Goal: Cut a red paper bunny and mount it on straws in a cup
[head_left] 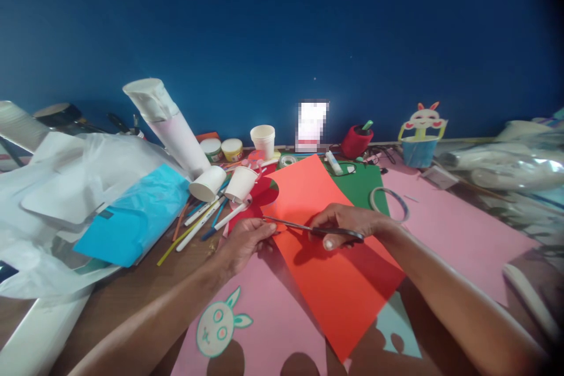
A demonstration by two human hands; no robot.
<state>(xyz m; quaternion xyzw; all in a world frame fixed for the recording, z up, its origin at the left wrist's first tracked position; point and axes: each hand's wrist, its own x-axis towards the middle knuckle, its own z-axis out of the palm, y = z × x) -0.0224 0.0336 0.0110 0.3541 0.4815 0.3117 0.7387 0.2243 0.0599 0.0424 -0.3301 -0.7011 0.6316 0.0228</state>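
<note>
My right hand (pixel 341 226) is closed around the dark handles of a pair of scissors (pixel 294 224), whose blades point left over an orange-red sheet of paper (pixel 343 294). At the sheet's left edge, my left hand (pixel 249 238) pinches the paper close to the blade tips. A curved notch shows along that edge, above the hand. Below lies a pink sheet (pixel 268 305) with a rabbit face (pixel 215 329) drawn in green and round holes cut from it. Part of a light blue paper (pixel 403 329) sticks out beneath the orange sheet's lower right edge.
White paper cups (pixel 240 184), markers (pixel 200 229) and paint jars (pixel 232 148) crowd the left back. A plastic bag with blue paper (pixel 127 223) lies left. Further right are a tape roll (pixel 403 205), another pink sheet (pixel 458 223) and a blue rabbit cup (pixel 418 151).
</note>
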